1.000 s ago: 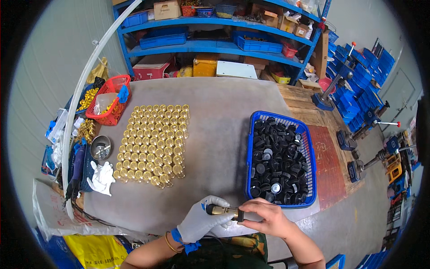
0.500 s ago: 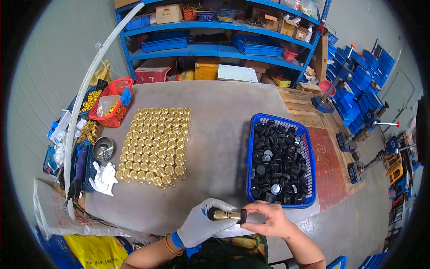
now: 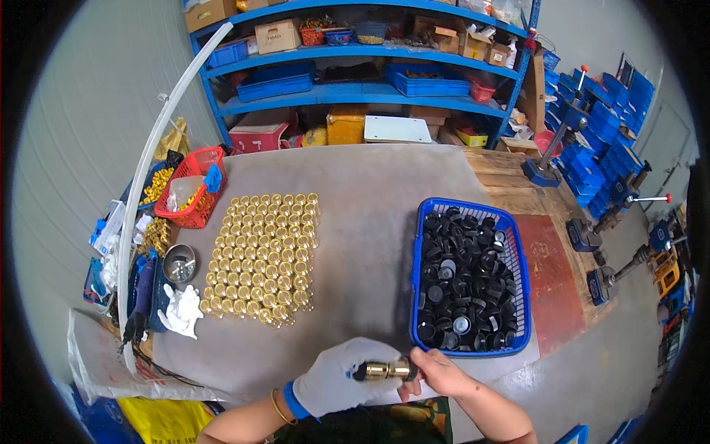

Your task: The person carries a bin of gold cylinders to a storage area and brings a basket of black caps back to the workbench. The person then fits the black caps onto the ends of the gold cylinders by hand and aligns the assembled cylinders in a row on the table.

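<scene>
Near the table's front edge, my left hand (image 3: 339, 379), in a white glove, is wrapped round a brass cylindrical fitting (image 3: 381, 371) with black ends. The fitting lies sideways in it. My bare right hand (image 3: 444, 373) is closed on the black cap (image 3: 409, 368) at the fitting's right end, thumb on top and fingers curled underneath. Just beyond that hand stands a blue plastic basket (image 3: 523, 292), heaped with round black caps (image 3: 467, 277); a few show a silvery inner face. To the left, brass fittings (image 3: 262, 255) stand upright in close rows on the grey table (image 3: 355, 222).
A metal bowl (image 3: 180, 264), a white glove (image 3: 181, 311) and a red basket (image 3: 216, 200) line the left side, beside a long white tube (image 3: 164, 118). Hand presses (image 3: 543, 172) stand at the right edge. Blue shelves (image 3: 347, 92) rise at the back.
My right hand has turned on the cap: its fingers, stretched out before, are now curled under it. The view has tilted slightly, so the table appears lower.
</scene>
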